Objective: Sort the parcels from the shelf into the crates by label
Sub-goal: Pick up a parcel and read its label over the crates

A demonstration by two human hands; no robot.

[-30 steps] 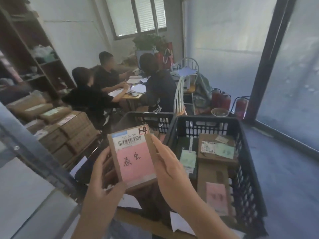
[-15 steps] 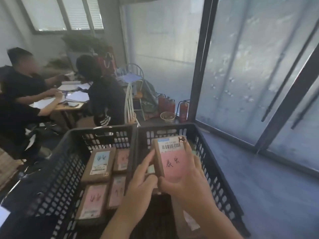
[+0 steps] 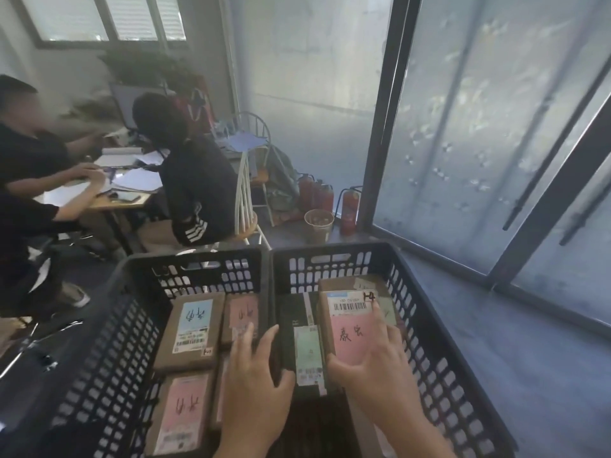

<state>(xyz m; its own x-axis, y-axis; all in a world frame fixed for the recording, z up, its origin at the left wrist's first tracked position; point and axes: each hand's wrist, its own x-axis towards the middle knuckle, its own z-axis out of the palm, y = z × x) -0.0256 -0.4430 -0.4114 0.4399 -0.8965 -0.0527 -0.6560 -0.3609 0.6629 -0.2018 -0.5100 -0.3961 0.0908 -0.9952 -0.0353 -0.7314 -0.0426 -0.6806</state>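
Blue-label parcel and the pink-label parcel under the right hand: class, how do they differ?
The blue-label parcel lies in the left crate, the pink-label parcel in the right crate. The blue-label parcel's barcode sits at its near end, the pink-label parcel's at its far end. Only the pink-label parcel has the right hand on it. Both are brown boxes with handwritten labels.

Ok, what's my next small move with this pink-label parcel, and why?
Probably lift the right hand off the pink-label parcel: it seems to lie flat on other parcels in the right crate, with straight fingers just resting on top.
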